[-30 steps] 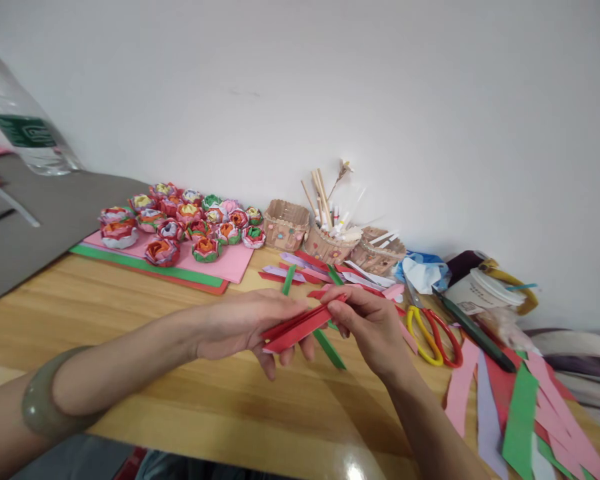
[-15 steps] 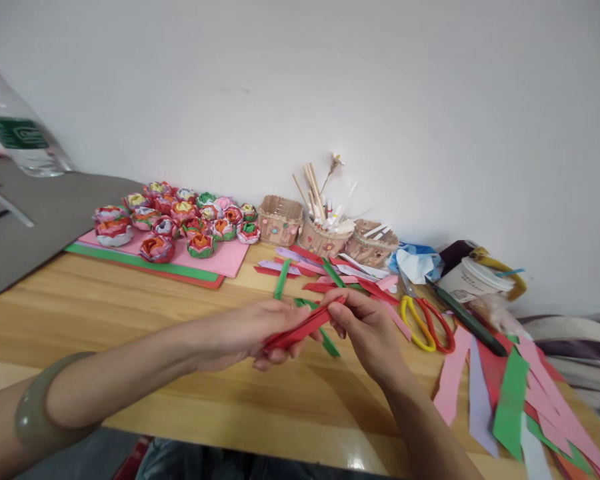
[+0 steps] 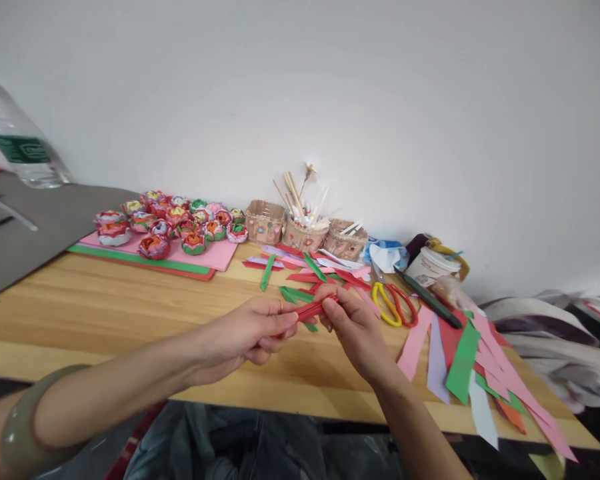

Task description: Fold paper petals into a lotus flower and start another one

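A folded red paper strip [image 3: 311, 309] is stretched between my two hands above the wooden table. My left hand [image 3: 260, 328], with a ring on one finger, has its thumb and fingers closed on the strip's left end. At the other end, my right hand [image 3: 347, 319] pinches the paper between thumb and fingers. Just behind the hands lie folded green strips [image 3: 267, 272] and a pile of folded red, pink and white strips [image 3: 300, 261]. Yellow-and-red scissors [image 3: 393, 303] rest to the right of my right hand.
Several paper flowers [image 3: 154, 245] sit on stacked coloured sheets [image 3: 220, 257] at the left. Three decorated baskets [image 3: 266, 223] stand by the wall. Cut paper strips [image 3: 464, 360], a dark green pen-like tool [image 3: 433, 300] and a white tub [image 3: 430, 267] are at the right. A bottle [image 3: 23, 150] stands far left.
My left hand's fingers have closed further round the red strip, covering more of its left end. The camera view has shifted, so the baskets and scissors appear further left.
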{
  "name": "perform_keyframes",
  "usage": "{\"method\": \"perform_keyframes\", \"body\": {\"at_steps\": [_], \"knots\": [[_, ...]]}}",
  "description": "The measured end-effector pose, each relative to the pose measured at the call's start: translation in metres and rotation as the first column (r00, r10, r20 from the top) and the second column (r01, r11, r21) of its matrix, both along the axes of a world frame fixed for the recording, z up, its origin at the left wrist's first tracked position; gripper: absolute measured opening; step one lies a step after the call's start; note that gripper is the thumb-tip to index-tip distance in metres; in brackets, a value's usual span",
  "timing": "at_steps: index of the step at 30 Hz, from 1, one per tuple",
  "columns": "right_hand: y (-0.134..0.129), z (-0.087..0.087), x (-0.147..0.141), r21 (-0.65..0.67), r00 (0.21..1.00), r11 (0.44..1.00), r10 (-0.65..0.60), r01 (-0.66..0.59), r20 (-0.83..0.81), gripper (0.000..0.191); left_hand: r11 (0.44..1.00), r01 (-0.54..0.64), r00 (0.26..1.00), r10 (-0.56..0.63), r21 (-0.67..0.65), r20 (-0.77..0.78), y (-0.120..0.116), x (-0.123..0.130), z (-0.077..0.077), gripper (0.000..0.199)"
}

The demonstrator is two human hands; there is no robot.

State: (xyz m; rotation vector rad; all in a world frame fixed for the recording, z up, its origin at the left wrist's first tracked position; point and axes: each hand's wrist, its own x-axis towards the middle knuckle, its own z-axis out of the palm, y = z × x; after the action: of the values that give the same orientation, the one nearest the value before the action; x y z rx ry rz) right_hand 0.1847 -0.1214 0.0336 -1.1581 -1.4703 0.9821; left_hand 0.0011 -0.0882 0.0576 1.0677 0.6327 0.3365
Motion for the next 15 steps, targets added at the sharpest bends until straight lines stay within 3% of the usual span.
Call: {"method": "perform_keyframes", "body": {"at_steps": [5, 8, 10, 12, 15], "knots": [[-0.015, 0.002, -0.004, 0.003, 0.999, 1.000, -0.011, 0.011, -0.051, 0.026, 0.997, 0.057, 0.998, -0.057, 0.043, -0.021, -0.013, -0.004, 0.006, 0.029], [-0.021, 0.002, -0.007, -0.023, 0.998, 0.999, -0.039, 0.038, -0.048, 0.026, 0.978, 0.051, 0.990, -0.024, 0.202, -0.137, -0.017, 0.000, 0.006, 0.030], [-0.023, -0.002, -0.007, -0.050, 0.995, 0.996, -0.074, 0.070, -0.073, 0.028, 0.910, 0.034, 0.976, 0.058, 0.412, -0.209, -0.017, 0.005, 0.003, 0.032], [-0.022, -0.010, -0.004, -0.085, 0.986, 0.990, -0.120, 0.111, -0.116, 0.029, 0.778, 0.060, 0.964, 0.117, 0.626, -0.238, -0.015, 0.013, -0.003, 0.030], [-0.018, -0.025, 0.003, -0.132, 0.965, 0.977, -0.192, 0.170, -0.179, 0.031, 0.631, 0.173, 0.934, 0.138, 0.756, -0.328, -0.007, 0.027, -0.013, 0.032]]}}
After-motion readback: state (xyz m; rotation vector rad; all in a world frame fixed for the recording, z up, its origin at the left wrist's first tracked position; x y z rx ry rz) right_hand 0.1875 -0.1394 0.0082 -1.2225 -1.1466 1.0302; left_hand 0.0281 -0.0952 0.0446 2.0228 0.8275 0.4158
